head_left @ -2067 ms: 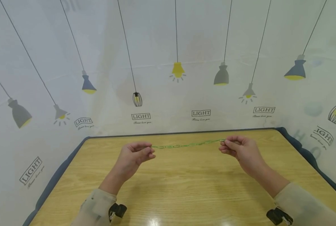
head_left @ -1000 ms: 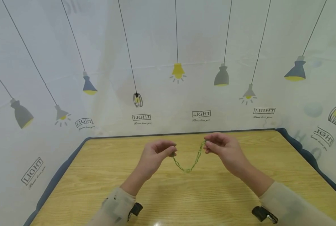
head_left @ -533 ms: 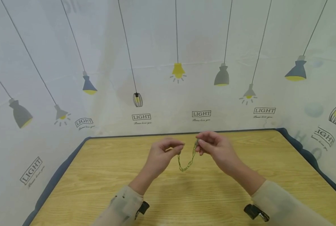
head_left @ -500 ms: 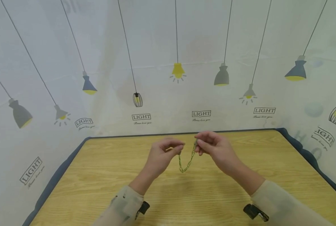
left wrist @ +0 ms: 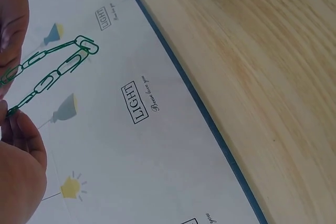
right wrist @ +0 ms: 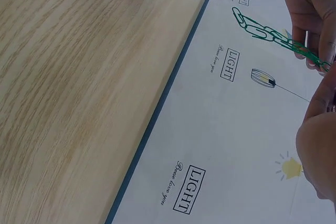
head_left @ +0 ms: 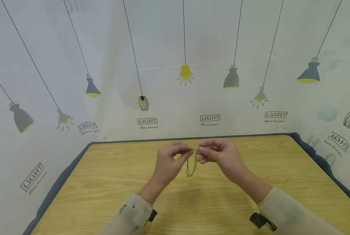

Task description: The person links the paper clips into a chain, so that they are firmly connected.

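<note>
A chain of green paper clips (head_left: pixel 195 166) hangs in a narrow loop between my two hands, above the table. My left hand (head_left: pixel 170 161) pinches one end between thumb and fingers. The other end is pinched by my right hand (head_left: pixel 223 158), and the fingertips of both hands are almost together. Seen from the left wrist, the linked paper clips (left wrist: pixel 65 64) run out from the fingers and double back. In the right wrist view the chain of paper clips (right wrist: pixel 260 32) also shows as a folded strand. Fingertips partly hide the end clips.
A light wooden table (head_left: pixel 104 182) with a dark blue edge lies below the hands. Behind it and at both sides stands a pale cloth backdrop (head_left: pixel 169 39) printed with lamps and the word LIGHT. Black clips (head_left: pixel 261 222) sit on the sleeves at the wrists.
From far apart with the chain stretched nearly straight, my hands have come together at the middle. The paper clip chain now sags in a narrow loop, its ends close together.
</note>
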`<action>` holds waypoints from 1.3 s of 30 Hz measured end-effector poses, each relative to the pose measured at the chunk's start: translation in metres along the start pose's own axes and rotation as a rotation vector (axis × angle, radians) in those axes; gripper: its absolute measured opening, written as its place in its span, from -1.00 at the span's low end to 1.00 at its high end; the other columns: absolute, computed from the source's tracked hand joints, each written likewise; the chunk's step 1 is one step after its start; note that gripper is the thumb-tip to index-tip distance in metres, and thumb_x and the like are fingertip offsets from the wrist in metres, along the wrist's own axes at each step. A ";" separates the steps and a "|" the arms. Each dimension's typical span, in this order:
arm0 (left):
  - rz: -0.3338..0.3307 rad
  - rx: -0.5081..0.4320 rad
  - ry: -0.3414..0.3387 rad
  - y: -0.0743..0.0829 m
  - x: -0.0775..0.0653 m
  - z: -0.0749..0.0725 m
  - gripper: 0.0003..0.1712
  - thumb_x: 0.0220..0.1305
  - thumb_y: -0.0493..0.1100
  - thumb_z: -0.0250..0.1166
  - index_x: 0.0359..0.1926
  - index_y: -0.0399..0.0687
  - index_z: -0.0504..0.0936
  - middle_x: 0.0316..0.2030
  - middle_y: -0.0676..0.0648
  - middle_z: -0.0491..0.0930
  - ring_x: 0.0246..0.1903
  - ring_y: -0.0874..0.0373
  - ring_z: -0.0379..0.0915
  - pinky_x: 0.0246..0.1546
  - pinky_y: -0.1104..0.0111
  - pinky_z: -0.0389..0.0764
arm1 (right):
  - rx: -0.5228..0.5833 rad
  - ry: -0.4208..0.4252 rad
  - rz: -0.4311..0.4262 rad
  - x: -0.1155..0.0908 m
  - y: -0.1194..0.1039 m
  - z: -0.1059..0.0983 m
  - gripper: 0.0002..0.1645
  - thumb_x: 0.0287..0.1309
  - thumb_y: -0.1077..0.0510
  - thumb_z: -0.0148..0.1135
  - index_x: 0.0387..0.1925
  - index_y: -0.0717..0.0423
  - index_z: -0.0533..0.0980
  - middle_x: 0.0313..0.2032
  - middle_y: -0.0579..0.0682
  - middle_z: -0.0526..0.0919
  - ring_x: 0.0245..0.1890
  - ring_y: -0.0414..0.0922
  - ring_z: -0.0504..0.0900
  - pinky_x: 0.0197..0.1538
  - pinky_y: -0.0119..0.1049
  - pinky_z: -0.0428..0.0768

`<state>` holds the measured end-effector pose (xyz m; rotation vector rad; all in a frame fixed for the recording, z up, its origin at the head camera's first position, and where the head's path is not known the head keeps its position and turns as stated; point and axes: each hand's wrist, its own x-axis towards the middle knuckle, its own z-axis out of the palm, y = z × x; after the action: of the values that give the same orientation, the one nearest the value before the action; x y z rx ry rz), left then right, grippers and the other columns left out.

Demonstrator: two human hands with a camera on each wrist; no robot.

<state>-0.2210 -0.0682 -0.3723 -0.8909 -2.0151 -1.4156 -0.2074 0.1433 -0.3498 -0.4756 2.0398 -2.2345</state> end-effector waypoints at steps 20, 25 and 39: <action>0.069 0.055 0.009 -0.001 -0.002 0.001 -0.96 0.29 -0.38 0.50 -0.27 -0.19 0.85 -0.28 -0.10 0.80 -0.29 0.07 0.76 -0.26 0.38 0.78 | 0.031 -0.003 0.007 -0.001 -0.002 0.003 -0.70 0.43 0.27 0.34 -0.02 0.51 0.59 -0.34 -0.03 0.83 -0.36 -0.17 0.84 -0.15 -0.20 0.84; 0.092 0.064 0.016 -0.001 -0.003 0.001 -0.95 0.29 -0.39 0.50 -0.27 -0.21 0.85 -0.28 -0.11 0.79 -0.29 0.06 0.76 -0.25 0.39 0.78 | 0.041 0.000 0.013 -0.001 -0.002 0.003 -0.80 0.42 0.27 0.35 -0.07 0.37 0.66 -0.36 -0.05 0.83 -0.37 -0.17 0.84 -0.16 -0.20 0.84; 0.127 0.059 0.028 0.004 -0.001 0.004 -0.94 0.26 -0.42 0.51 -0.28 -0.24 0.84 -0.29 -0.13 0.79 -0.31 0.04 0.76 -0.26 0.38 0.78 | 0.086 -0.017 -0.019 -0.003 0.000 -0.002 -0.88 0.44 0.32 0.31 -0.15 0.12 0.73 -0.37 -0.05 0.83 -0.37 -0.18 0.83 -0.15 -0.23 0.84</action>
<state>-0.2177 -0.0641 -0.3723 -0.9502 -1.9333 -1.2862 -0.2052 0.1458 -0.3504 -0.5061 1.9299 -2.3098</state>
